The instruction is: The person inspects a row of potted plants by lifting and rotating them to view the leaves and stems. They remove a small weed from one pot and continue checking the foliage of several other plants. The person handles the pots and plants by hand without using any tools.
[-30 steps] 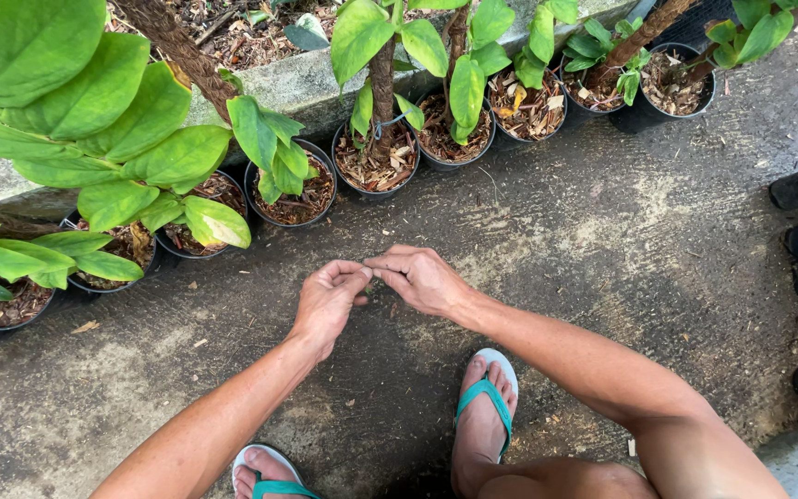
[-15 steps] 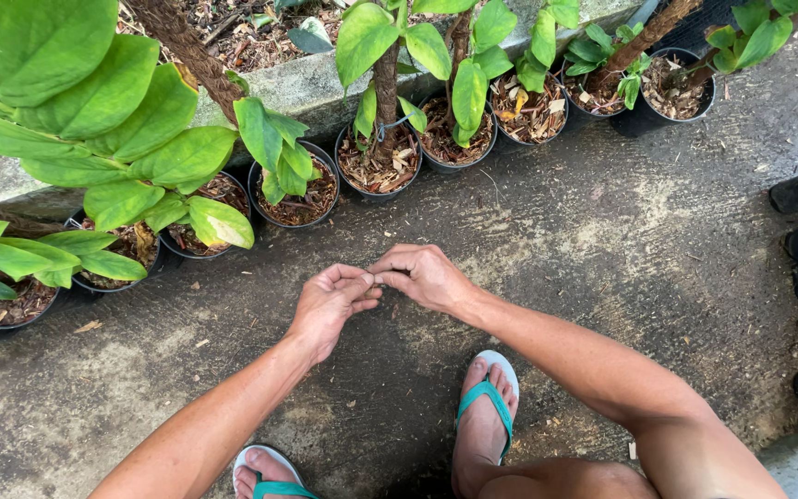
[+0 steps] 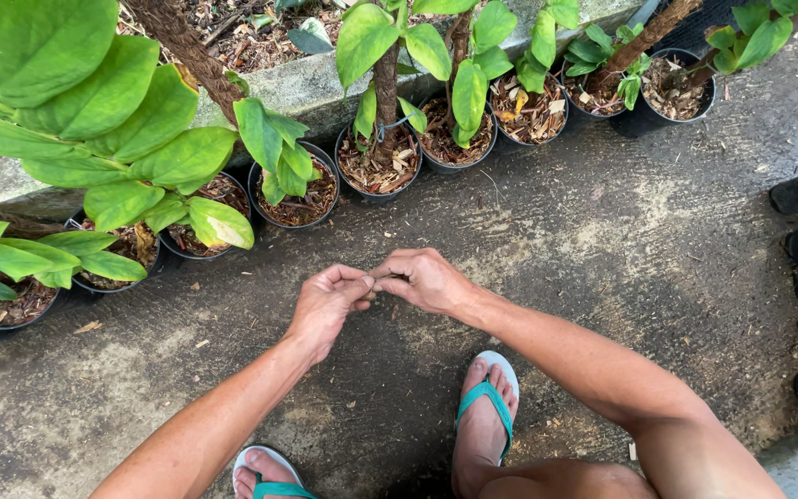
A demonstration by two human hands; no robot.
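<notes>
Above the concrete floor point(image 3: 602, 240), we hold our left hand point(image 3: 325, 305) and right hand point(image 3: 422, 277) fingertip to fingertip, both pinched as a second ago; whatever small thing they grip is too hidden to tell; little has shifted, so the fiddling seems unfinished; black pots point(image 3: 376, 185) of leafy plants point(image 3: 94, 120) stand just ahead; green sandals point(image 3: 487, 397) below.

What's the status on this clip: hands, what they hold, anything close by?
Left hand and right hand fingertips pinched together, something tiny between them, too small to tell. Black pots in a row ahead. Concrete ground below.
</notes>
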